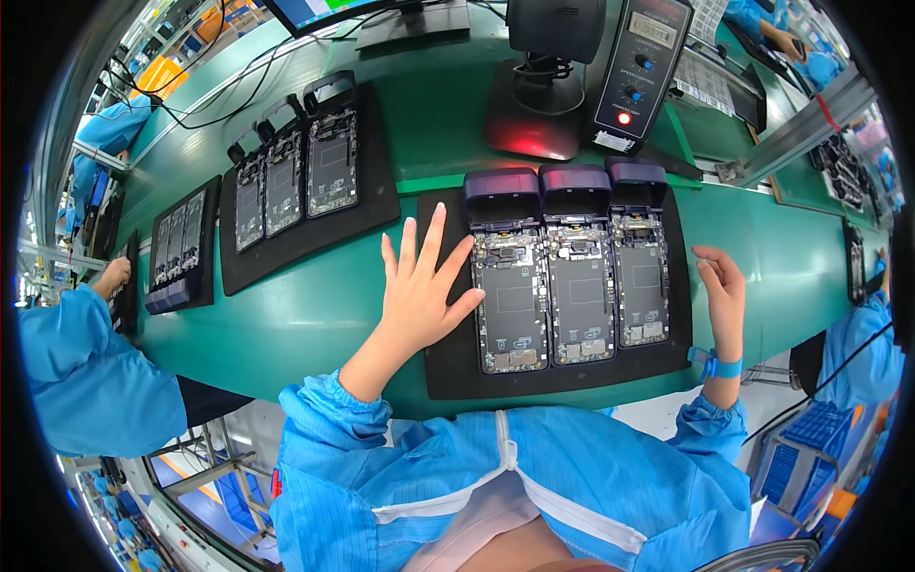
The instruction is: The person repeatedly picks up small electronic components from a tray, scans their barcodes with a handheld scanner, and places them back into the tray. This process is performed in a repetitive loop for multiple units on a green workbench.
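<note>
Three opened phones lie side by side on a black mat (448,367) in front of me: a left phone (510,305), a middle phone (581,296) and a right phone (641,286). Their circuit boards are exposed, and dark purple hinged frames stand up at their far ends. My left hand (419,291) is spread open at the mat's left side, its thumb and index fingertips at the left phone's edge. Beyond the mat's right side, my right hand (722,300) hangs with loosely bent fingers and nothing visible in them. A blue strap (717,366) circles that wrist.
Another black mat (315,248) at the left bears several opened phones. A scanner on a stand (538,110) and a dark control box with knobs (639,81) stand behind my phones. At far left, a co-worker's hand (116,272) touches a dark tray.
</note>
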